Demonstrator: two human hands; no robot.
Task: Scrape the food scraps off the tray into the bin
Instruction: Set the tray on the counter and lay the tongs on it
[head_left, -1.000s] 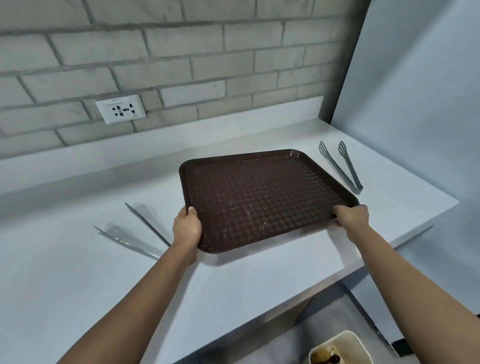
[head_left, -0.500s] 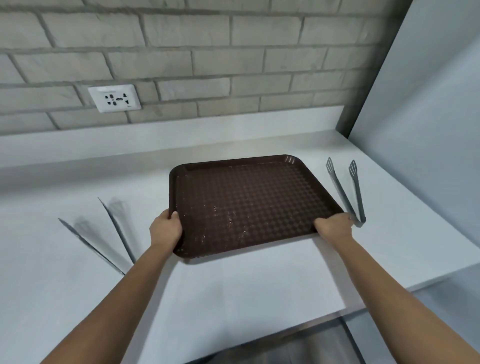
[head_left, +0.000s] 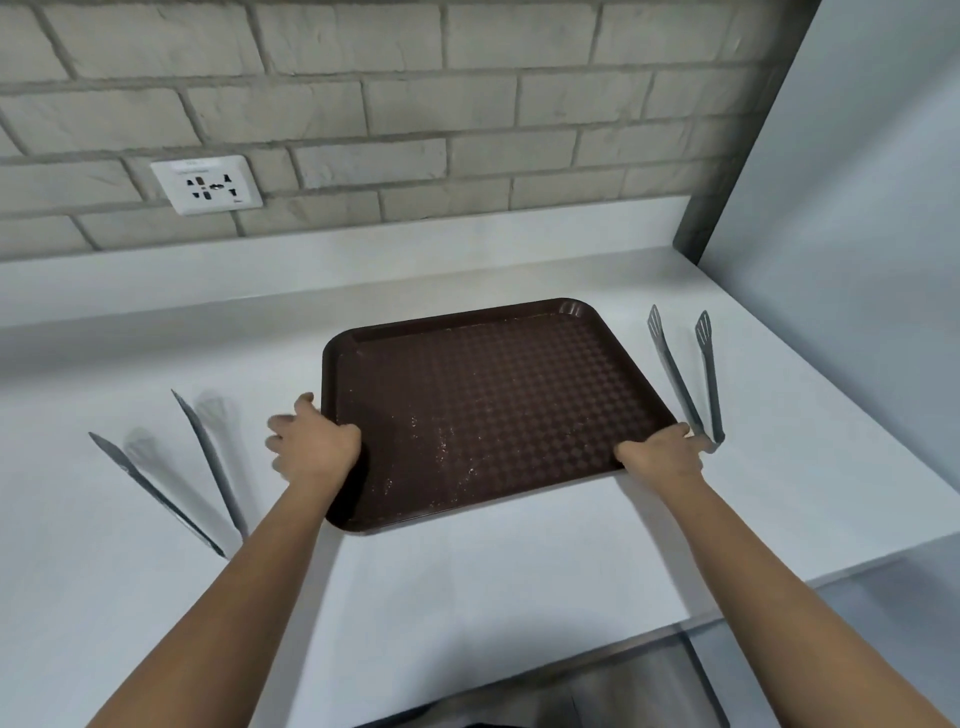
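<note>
From the head view, a dark brown tray (head_left: 483, 405) with a woven, checkered texture lies flat on the white counter (head_left: 467, 582), roughly at the middle of the scene. Pale crumbs are scattered over the near left part of its surface, and a faint line of specks runs along its left inner edge.

The left hand (head_left: 311, 447) is at the tray's left rim, near the near left corner. Its thumb side lies over the rim while the fingers spread out to the left, loosely extended and slightly blurred, so it touches the rim rather than clamping it. The right hand (head_left: 660, 454) is at the near right corner of the tray, thumb on top of the rim and fingers tucked under the edge, grasping it.

Just right of the tray lies a pair of grey tongs (head_left: 685, 379), its slotted tips pointing far and its hinged end near, just beside the right hand. Left of the tray, well apart from it, lies a second pair of metal tongs (head_left: 171, 478), arms splayed, tips far, blurred in the picture.

Behind the counter rises a pale brick wall (head_left: 415, 104) carrying a white power socket (head_left: 207, 184) at the far left. A plain grey panel (head_left: 857, 208) closes the right side.
</note>
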